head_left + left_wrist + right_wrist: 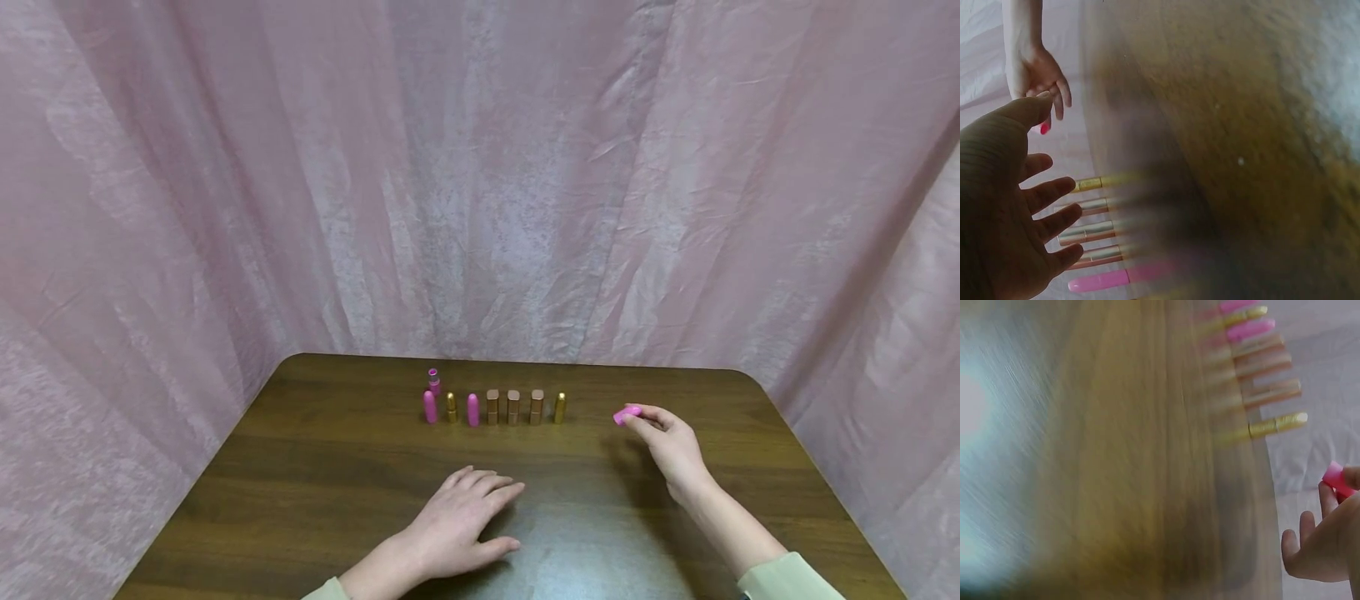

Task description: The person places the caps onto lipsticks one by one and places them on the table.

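My right hand pinches a small pink lipstick cap between thumb and fingers, above the right part of the table. In the right wrist view the pink cap shows at the right edge, partly covered by the fingers. My left hand is spread palm down over the table, nearer to me than the row of lipsticks, with nothing in it. An uncapped pink lipstick tube stands behind the left end of the row, its pale collar showing.
Across the table's far part runs an upright row: a pink lipstick, a gold one, another pink one, three brownish square ones and a gold one. Pink curtains hang behind the brown wooden table.
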Tool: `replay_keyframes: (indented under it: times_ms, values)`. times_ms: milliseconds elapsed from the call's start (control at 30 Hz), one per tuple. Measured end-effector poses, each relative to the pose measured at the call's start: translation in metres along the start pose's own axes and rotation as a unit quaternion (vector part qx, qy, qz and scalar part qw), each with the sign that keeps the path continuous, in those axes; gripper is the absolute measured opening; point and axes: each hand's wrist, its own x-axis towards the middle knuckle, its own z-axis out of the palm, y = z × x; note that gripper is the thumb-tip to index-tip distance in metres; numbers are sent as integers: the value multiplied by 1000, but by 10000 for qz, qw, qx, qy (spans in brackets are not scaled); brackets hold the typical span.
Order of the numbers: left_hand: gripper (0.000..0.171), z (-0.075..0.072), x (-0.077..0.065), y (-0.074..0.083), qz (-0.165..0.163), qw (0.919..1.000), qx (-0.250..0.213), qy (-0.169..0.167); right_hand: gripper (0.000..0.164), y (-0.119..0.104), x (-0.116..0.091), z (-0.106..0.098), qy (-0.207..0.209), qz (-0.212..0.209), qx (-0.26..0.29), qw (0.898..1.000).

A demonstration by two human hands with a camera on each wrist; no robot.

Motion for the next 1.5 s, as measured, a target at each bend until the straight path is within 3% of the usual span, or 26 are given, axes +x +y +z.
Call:
replay_keyframes:
  times_ms: [133, 300, 400, 667, 800, 900, 967, 1133, 1200, 1267, 1500]
  values:
    - [68, -1, -1, -1, -6, 10000, -21, 20, 38, -1, -15, 2, -147, 506, 923, 9943]
    - [69, -1, -4, -3, -43, 9999, -111, 31, 33, 3, -30, 3, -374, 1065, 2029, 9727]
    - [69, -3, -6, -5, -83, 9999, -112, 75, 28, 6, -38, 4, -476, 1191, 2261, 9656]
    - [65, -17, -11, -15, -430, 9985, -272, 179, 20, 9, -48, 7, -500, 1129, 2413, 9626]
    - [60, -33, -12, -26, -781, 9948, -390, 518, 20, 10, -49, 8, -435, 1100, 2394, 9637]
    - [53, -46, -13, -43, -1200, 9860, -561, 1012, 21, 12, -49, 7, -414, 1088, 2381, 9642]
    - [48, -54, -12, -57, -1488, 9752, -785, 1435, 20, 13, -49, 6, -417, 1084, 2388, 9641]
    - [36, -67, -8, -101, -2339, 9346, -1535, 2198, 16, 15, -50, 4, -388, 1082, 2368, 9647]
    - [35, -68, -5, -120, -2685, 9215, -1715, 2219, 15, 15, -50, 4, -371, 1072, 2347, 9654]
    - [36, -66, -3, -136, -2917, 9152, -1811, 2112, 15, 15, -50, 3, -356, 1064, 2326, 9661]
    - [40, -45, 8, -179, -3309, 9057, -2106, 1608, 18, 13, -51, 4, -287, 1071, 2242, 9682]
